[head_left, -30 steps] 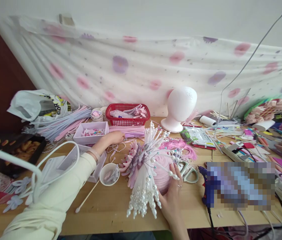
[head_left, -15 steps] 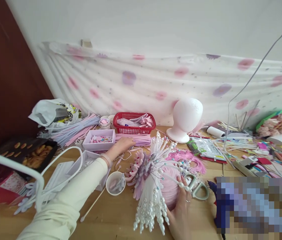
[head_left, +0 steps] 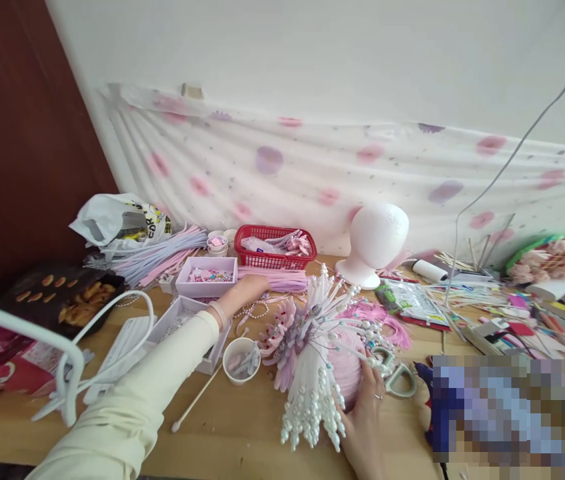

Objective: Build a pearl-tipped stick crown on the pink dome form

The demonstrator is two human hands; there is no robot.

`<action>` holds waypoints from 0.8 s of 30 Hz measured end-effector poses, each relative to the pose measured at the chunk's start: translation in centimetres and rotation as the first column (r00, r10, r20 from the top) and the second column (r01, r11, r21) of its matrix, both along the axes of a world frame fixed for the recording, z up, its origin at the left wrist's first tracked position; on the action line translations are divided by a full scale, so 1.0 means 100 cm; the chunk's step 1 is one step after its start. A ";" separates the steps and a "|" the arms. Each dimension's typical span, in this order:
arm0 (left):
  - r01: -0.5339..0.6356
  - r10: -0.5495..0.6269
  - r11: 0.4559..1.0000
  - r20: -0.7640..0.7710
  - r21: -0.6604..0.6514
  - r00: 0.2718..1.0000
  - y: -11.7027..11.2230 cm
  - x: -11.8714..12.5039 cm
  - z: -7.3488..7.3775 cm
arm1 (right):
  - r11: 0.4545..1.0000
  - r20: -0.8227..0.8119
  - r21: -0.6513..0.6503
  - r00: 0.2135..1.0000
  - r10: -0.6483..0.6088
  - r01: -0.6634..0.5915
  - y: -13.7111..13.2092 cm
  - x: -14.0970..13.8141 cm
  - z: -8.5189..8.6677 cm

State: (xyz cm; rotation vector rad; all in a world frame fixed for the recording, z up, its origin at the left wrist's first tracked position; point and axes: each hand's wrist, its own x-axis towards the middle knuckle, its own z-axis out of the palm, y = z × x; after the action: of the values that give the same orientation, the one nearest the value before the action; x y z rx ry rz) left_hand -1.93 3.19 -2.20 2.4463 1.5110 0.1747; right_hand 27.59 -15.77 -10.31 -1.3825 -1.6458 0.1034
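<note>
My left hand (head_left: pixel 248 291) reaches across the table to a bundle of pink pipe cleaners (head_left: pixel 287 280), its fingertips at the bundle's left end and partly hidden. My right hand (head_left: pixel 366 417), a ring on one finger, curls around the right side of a pink, yarn-like ball (head_left: pixel 345 367). Fixed to that ball is a large ornament with white strands tipped in pearl beads (head_left: pixel 312 407) and pale pink and lilac petals (head_left: pixel 282 347). Grey-handled scissors (head_left: pixel 401 380) lie just beyond my right hand. Below my left wrist stands a white cup (head_left: pixel 241 360) holding small pale pieces.
A red basket (head_left: pixel 278 263), a white box of beads (head_left: pixel 206 287) and a white foam head (head_left: pixel 379 237) stand toward the back. A white tube frame (head_left: pixel 69 373) rises at left. Dark blue tool (head_left: pixel 445 407) and cluttered craft supplies lie at right. A cotton swab (head_left: pixel 195 400) lies in front.
The view has shifted slightly, so things appear a little to the right at left and centre. Both hands stay at the same things, the left at the pipe cleaners and the right around the ball.
</note>
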 end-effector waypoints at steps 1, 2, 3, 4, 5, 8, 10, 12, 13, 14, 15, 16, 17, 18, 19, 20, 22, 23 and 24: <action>0.004 -0.004 1.000 0.000 -0.014 1.000 0.000 -0.002 0.000 | 1.000 -0.003 -0.008 1.000 0.004 -0.004 -0.001 -0.001 0.001; 0.006 -0.006 1.000 0.001 -0.028 1.000 0.000 -0.004 0.000 | 1.000 -0.012 -0.019 1.000 0.005 -0.005 -0.002 -0.002 0.003; 0.006 -0.006 0.999 0.004 -0.044 1.000 0.001 -0.004 0.000 | 1.000 -0.026 -0.028 1.000 0.002 -0.003 -0.003 -0.004 0.006; 0.004 -0.004 0.998 0.011 -0.061 1.000 0.001 -0.004 0.000 | 0.999 -0.037 -0.034 0.999 0.001 -0.002 -0.005 -0.006 0.008; 0.002 0.000 0.997 0.020 -0.079 1.000 0.002 -0.004 -0.001 | 0.999 -0.045 -0.035 0.999 0.001 -0.002 -0.005 -0.007 0.011; -0.010 0.020 0.989 0.072 -0.148 0.997 0.004 0.001 0.001 | 0.999 -0.059 -0.040 0.998 0.009 -0.011 -0.007 -0.011 0.016; -0.018 0.046 0.977 0.125 -0.213 0.991 0.007 0.002 0.006 | 0.999 -0.071 -0.048 0.997 0.005 -0.008 -0.007 -0.011 0.017; -0.028 0.087 0.956 0.192 -0.294 0.977 0.011 0.001 0.016 | 0.999 -0.082 -0.049 0.997 0.001 -0.005 -0.007 -0.012 0.019; -0.028 0.113 0.941 0.233 -0.338 0.966 0.012 -0.001 0.022 | 0.999 -0.086 -0.048 0.996 0.003 -0.007 -0.007 -0.012 0.019; -0.024 0.141 0.923 0.279 -0.384 0.950 0.013 -0.005 0.029 | 0.999 -0.088 -0.049 0.996 0.006 -0.010 -0.007 -0.011 0.018; -0.015 0.172 0.904 0.332 -0.427 0.927 0.013 -0.009 0.036 | 0.999 -0.089 -0.050 0.996 0.011 -0.015 -0.007 -0.011 0.017; 0.000 0.205 0.885 0.391 -0.466 0.897 0.011 -0.014 0.043 | 0.998 -0.087 -0.052 0.996 0.016 -0.020 -0.007 -0.010 0.016; 0.017 0.243 0.867 0.452 -0.498 0.859 0.009 -0.020 0.050 | 0.998 -0.083 -0.058 0.996 0.013 -0.018 -0.006 -0.009 0.013; 0.034 0.282 0.852 0.512 -0.522 0.811 0.006 -0.026 0.055 | 0.998 -0.077 -0.062 0.997 0.002 -0.007 -0.005 -0.007 0.010; 0.047 0.323 0.840 0.567 -0.541 0.757 0.002 -0.032 0.060 | 0.998 -0.067 -0.062 0.998 -0.010 0.005 -0.004 -0.005 0.006; 0.057 0.365 0.828 0.615 -0.557 0.699 -0.002 -0.037 0.064 | 0.998 -0.056 -0.058 0.998 -0.019 0.016 -0.002 -0.003 0.002; 0.069 0.446 0.810 0.687 -0.583 0.573 -0.009 -0.046 0.069 | 1.000 -0.026 -0.024 0.999 -0.021 0.020 0.002 0.002 -0.005; 0.070 0.482 0.804 0.716 -0.591 0.505 -0.012 -0.050 0.070 | 1.000 -0.009 0.000 1.000 -0.009 0.009 0.003 0.004 -0.008; 0.067 0.513 0.801 0.739 -0.595 0.436 -0.014 -0.053 0.072 | 1.000 0.003 0.021 1.000 0.001 -0.001 0.005 0.006 -0.010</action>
State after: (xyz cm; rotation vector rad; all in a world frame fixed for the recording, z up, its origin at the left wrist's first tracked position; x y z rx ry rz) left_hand -7.27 1.78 4.96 1.2335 1.1201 0.8123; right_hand 28.14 -15.30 -11.29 -1.3661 -1.6456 0.0848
